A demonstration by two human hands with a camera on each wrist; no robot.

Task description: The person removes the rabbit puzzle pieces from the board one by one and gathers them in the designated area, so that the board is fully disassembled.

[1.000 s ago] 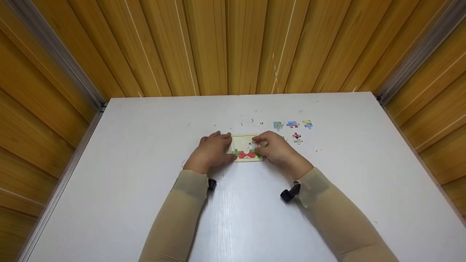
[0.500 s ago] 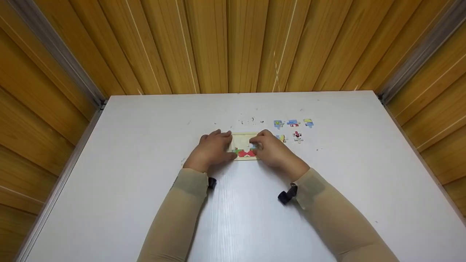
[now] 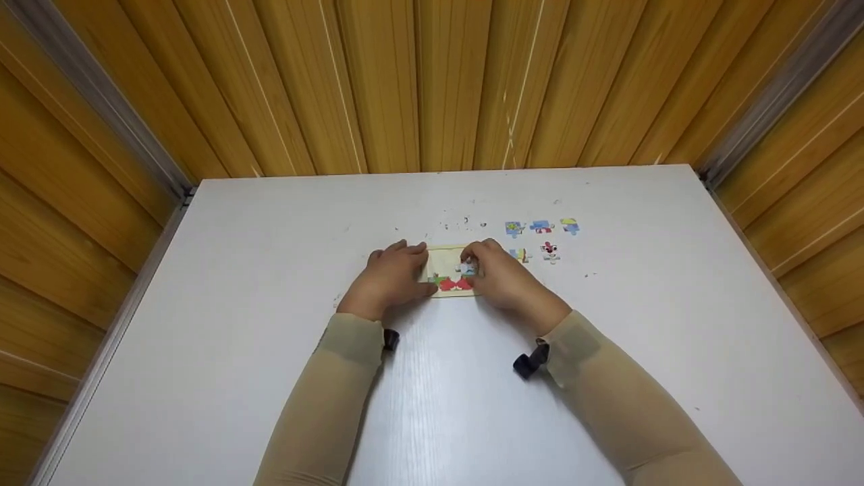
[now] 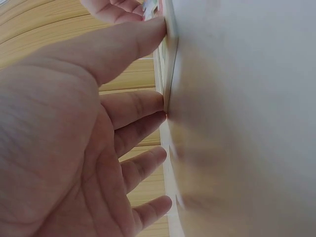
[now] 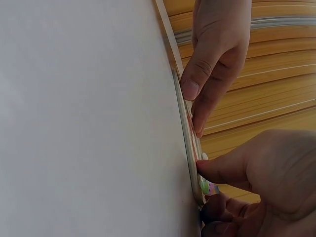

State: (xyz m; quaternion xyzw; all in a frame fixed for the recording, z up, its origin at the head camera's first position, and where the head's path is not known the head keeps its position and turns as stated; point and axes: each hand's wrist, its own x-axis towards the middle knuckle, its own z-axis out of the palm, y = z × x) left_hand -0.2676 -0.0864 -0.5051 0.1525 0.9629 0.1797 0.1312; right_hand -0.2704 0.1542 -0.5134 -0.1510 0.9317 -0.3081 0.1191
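A small, shallow puzzle tray (image 3: pixel 442 258) lies on the white table, with red and green puzzle pieces (image 3: pixel 453 283) along its near side. My left hand (image 3: pixel 391 280) steadies the tray's left end, its thumb on the near rim and its fairly straight fingers at the left edge. Over the tray's right part, my right hand (image 3: pixel 498 273) pinches a blue-and-white puzzle piece (image 3: pixel 466 268) between thumb and fingers. In the right wrist view, a colourful puzzle piece (image 5: pixel 210 187) stands tilted above the tray beside the thumb. The right fingers partly cover the tray's right end.
Several loose puzzle pieces lie beyond my right hand, among them a blue one (image 3: pixel 514 228), a blue-and-yellow one (image 3: pixel 570 225) and a red-and-white one (image 3: pixel 550 252). Dark crumbs (image 3: pixel 466 220) dot the white table (image 3: pixel 304 223). Wood-patterned panels (image 3: pixel 385 88) rise behind it.
My right hand has shifted slightly left over the tray, and the blue-and-white piece shows more between its fingers. A loose piece beside that hand has come into fuller view. The left hand stays put.
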